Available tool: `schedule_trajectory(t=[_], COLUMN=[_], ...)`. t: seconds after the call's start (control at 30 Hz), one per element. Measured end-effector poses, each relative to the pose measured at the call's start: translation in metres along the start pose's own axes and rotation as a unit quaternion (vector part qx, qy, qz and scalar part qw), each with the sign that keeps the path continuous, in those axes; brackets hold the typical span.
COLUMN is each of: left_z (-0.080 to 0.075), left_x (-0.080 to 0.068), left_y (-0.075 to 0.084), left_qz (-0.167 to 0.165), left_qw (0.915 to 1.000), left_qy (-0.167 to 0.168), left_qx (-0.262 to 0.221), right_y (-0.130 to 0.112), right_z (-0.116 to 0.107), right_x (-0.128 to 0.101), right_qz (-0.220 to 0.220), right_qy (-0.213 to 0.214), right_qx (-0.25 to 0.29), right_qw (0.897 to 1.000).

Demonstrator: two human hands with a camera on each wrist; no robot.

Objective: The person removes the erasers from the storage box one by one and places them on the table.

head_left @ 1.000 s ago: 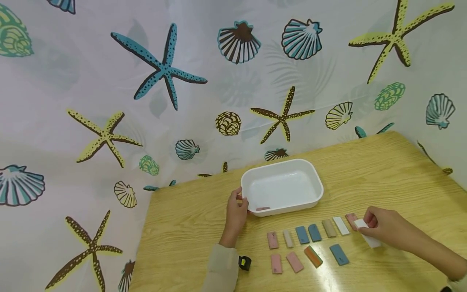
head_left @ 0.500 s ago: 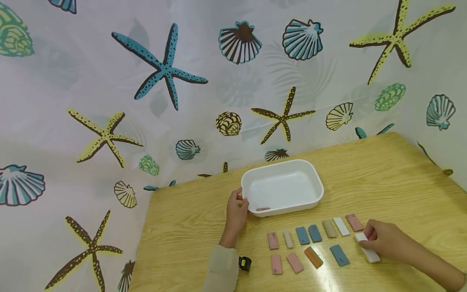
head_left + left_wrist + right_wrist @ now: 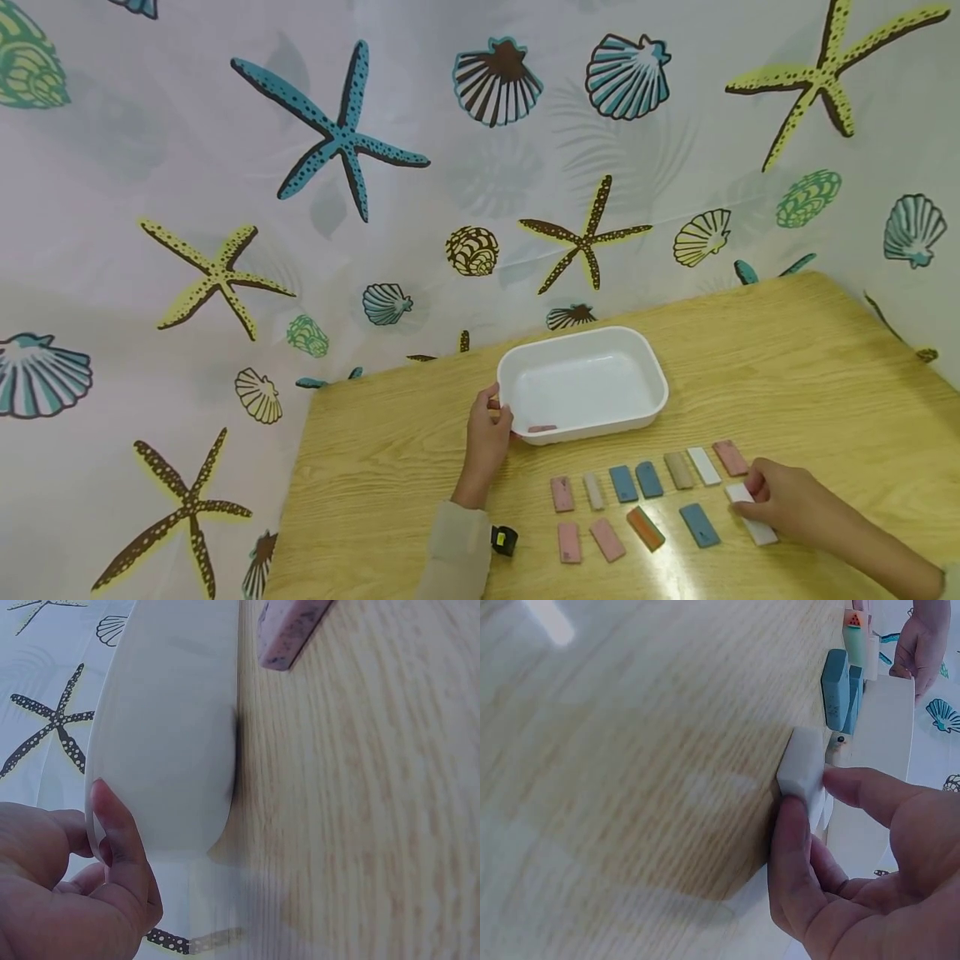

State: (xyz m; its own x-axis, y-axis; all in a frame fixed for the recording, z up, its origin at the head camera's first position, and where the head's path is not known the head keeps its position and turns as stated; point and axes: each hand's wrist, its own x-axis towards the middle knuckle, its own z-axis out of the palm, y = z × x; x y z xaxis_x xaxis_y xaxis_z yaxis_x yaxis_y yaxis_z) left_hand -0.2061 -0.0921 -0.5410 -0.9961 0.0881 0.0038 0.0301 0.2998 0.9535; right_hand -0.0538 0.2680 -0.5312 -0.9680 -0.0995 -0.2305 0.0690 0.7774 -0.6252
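Observation:
My right hand (image 3: pixel 795 500) pinches a white eraser (image 3: pixel 761 531) at the right end of the erasers. In the right wrist view, thumb and fingers grip the sides of that white eraser (image 3: pixel 801 761), which lies low at the wood surface. My left hand (image 3: pixel 487 437) holds the left end of a white plastic tub (image 3: pixel 592 432). Seen from the left wrist, thumb and fingers pinch the tub's rim, the left hand (image 3: pixel 82 877) being beside its outer wall (image 3: pixel 165 712). A pink eraser (image 3: pixel 542 428) lies inside the tub, mostly hidden by its front wall.
Two rough rows of erasers lie before the tub: pink, blue, tan and white ones, such as a blue eraser (image 3: pixel 699 525) and an orange-green eraser (image 3: pixel 645 528). A shell-patterned curtain (image 3: pixel 420 250) stands behind the wooden table (image 3: pixel 375 467).
The right hand has brought the white eraser down and slightly left, from overlapping a pink eraser to lying just below it. The left hand stays on the tub.

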Motion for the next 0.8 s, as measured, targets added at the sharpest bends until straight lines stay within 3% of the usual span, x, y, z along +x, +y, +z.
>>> schedule_trajectory(t=[0.13, 0.27, 0.33, 0.43, 0.67, 0.8], left_z=[0.000, -0.001, -0.001, -0.001, -0.002, 0.000], left_x=[0.002, 0.002, 0.001, 0.001, 0.001, 0.001], left_y=[-0.005, -0.003, -0.003, -0.001, -0.001, -0.001], left_qz=[-0.002, -0.007, -0.009, -0.008, -0.010, -0.005], left_qw=[1.0000, 1.0000, 1.0000, 1.0000, 0.9999, 1.0000], left_qy=[0.001, 0.000, 0.000, 0.000, 0.004, 0.001], left_qx=[0.001, -0.001, 0.000, 0.001, 0.003, -0.003], right_y=[-0.003, -0.009, -0.012, -0.020, -0.058, -0.079], right_z=[-0.006, -0.023, -0.034, -0.051, -0.072, -0.065], right_x=[-0.001, 0.004, 0.010, 0.022, 0.063, 0.095], right_qz=[-0.006, -0.037, -0.049, -0.050, -0.058, -0.040], right_qy=[-0.013, 0.002, 0.007, -0.005, -0.043, -0.090], right_qx=[0.007, 0.017, 0.048, 0.138, 0.317, 0.438], right_qw=[1.000, 0.999, 0.998, 0.989, 0.946, 0.894])
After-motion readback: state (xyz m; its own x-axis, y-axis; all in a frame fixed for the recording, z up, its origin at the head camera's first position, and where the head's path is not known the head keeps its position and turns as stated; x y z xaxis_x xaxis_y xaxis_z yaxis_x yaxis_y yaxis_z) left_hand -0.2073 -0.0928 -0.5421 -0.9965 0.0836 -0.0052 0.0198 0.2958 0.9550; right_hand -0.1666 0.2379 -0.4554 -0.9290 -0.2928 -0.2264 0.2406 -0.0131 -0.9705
